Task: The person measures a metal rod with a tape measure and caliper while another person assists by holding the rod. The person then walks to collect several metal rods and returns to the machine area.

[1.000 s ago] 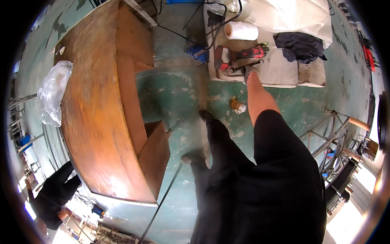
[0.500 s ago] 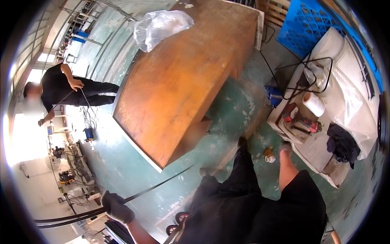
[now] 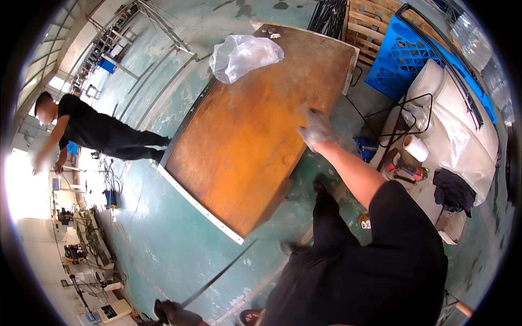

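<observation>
My left hand (image 3: 178, 313), in a dark glove at the lower edge, is closed around a long thin black rod (image 3: 220, 274). The rod slants up and right over the floor, its far end close to the near corner of a large wooden-topped table (image 3: 239, 146). Over the right edge of that worn brown top, my right hand (image 3: 316, 129) reaches out in a light grey glove, its fingers stretched and slightly blurred. It appears to hold nothing; whether it touches the wood I cannot tell. A clear plastic bag (image 3: 244, 58) lies on the far part of the top.
A co-worker in black (image 3: 100, 127) stands left of the table. To the right, a cream padded piece (image 3: 429, 187) carries a white roll (image 3: 416, 147), a red power tool (image 3: 406, 169) and black cloth (image 3: 454, 191). Behind are a black metal frame (image 3: 399, 117), a blue plastic pallet (image 3: 399, 62) and wooden pallets (image 3: 365, 27).
My right hand has come into view over the table. My left hand, with the rod, is lower in the picture. The co-worker's arm has swung outward, and the view has shifted.
</observation>
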